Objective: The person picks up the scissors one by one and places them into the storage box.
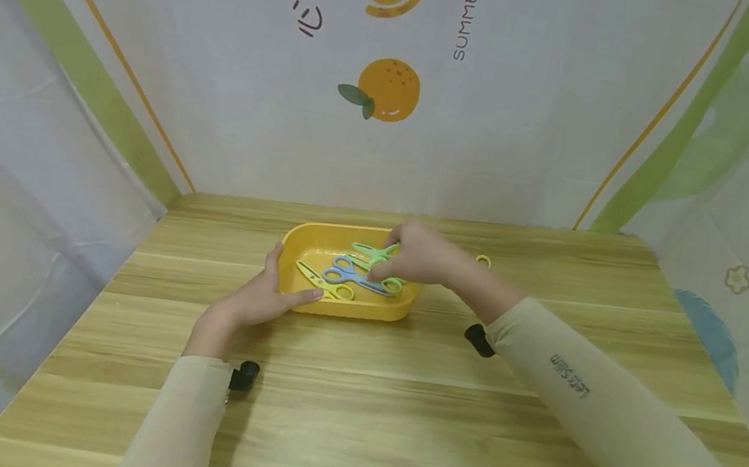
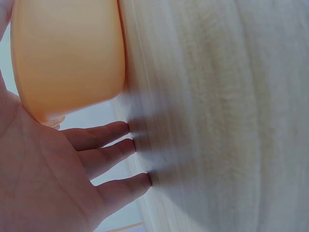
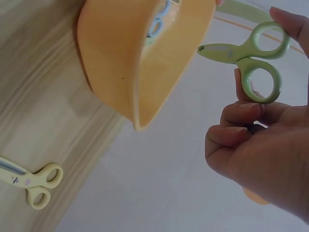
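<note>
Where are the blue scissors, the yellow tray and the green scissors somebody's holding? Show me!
Blue scissors point(image 1: 356, 277): head view, the middle, where handles meet blades.
Yellow tray point(image 1: 352, 311): head view, its near outer wall.
Green scissors point(image 3: 243, 54): right wrist view, the middle, between blades and finger loops.

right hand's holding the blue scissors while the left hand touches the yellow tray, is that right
Not quite: the right hand holds green scissors, as the right wrist view shows; the blue scissors lie in the tray. The left hand does touch the yellow tray.
</note>
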Action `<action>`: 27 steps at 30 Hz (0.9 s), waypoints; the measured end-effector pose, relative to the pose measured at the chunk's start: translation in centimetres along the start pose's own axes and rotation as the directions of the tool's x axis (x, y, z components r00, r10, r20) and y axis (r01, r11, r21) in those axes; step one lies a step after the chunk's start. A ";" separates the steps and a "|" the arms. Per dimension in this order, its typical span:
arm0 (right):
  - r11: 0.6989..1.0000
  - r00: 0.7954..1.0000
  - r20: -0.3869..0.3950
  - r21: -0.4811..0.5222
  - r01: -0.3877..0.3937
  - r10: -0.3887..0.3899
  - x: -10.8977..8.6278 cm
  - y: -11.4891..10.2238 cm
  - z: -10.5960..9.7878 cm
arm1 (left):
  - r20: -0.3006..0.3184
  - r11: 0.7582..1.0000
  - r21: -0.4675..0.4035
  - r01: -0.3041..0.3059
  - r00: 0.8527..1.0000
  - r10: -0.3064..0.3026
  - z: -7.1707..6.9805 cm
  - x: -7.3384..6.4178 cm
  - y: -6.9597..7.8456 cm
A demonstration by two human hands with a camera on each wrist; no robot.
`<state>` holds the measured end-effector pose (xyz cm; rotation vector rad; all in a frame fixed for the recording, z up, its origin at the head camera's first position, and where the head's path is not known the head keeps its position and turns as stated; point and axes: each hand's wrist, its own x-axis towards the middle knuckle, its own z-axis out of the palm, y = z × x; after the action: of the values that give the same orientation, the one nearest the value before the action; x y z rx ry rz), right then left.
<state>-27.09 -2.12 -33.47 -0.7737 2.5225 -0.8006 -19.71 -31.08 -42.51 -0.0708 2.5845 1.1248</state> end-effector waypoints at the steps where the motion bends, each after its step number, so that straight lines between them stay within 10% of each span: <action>1: 1.000 1.000 0.012 -0.003 -0.004 0.004 0.1 0.0 0.2 | 0.000 1.000 0.002 -0.001 1.000 0.001 0.0 0.0 0.0; 14: 0.999 0.976 0.212 0.012 -0.045 0.041 1.6 -0.2 2.4 | -0.008 1.000 -0.021 -0.013 1.000 0.013 0.0 -0.1 0.0; 27: 0.996 0.974 0.212 -0.013 -0.084 0.085 2.3 0.4 3.6 | -0.008 1.000 -0.022 -0.019 1.000 0.018 0.1 0.0 0.0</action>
<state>-27.27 -4.71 -36.92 -0.7081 2.3496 -0.6483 -19.73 -31.01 -42.53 -0.0566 2.5853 1.1616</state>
